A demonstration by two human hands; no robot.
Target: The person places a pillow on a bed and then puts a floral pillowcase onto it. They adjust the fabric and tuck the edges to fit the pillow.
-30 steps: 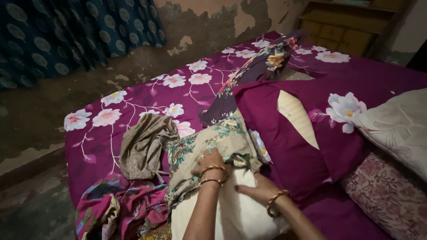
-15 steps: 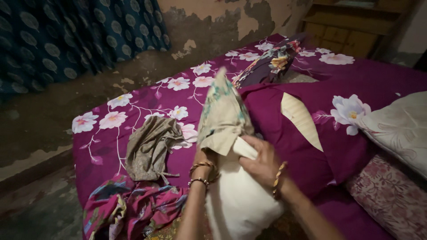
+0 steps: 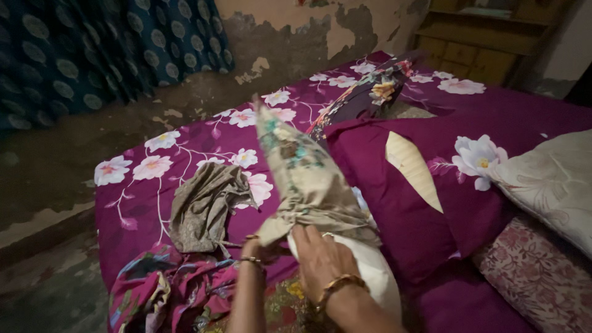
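Observation:
A beige floral pillowcase (image 3: 302,179) stands up over the end of a cream pillow (image 3: 376,274) at the front of the bed. My left hand (image 3: 262,246) grips the pillowcase's open edge on the left side. My right hand (image 3: 320,259) grips the same edge on top of the pillow, fingers curled into the cloth. Both wrists wear gold bangles. Most of the pillow is hidden under my right hand and forearm.
A magenta floral bedsheet (image 3: 185,154) covers the bed. A crumpled olive cloth (image 3: 206,206) and a pink patterned cloth (image 3: 166,290) lie to the left. A magenta pillow (image 3: 431,185), a pale embroidered pillow (image 3: 552,179) and a dark floral cloth (image 3: 364,95) lie right and behind. A peeling wall and blue curtain (image 3: 92,49) stand behind.
The pillowcase, first lying flat on the pillow, was lifted upright and its loose end now leans left. Both hands have slid down toward me along the pillow.

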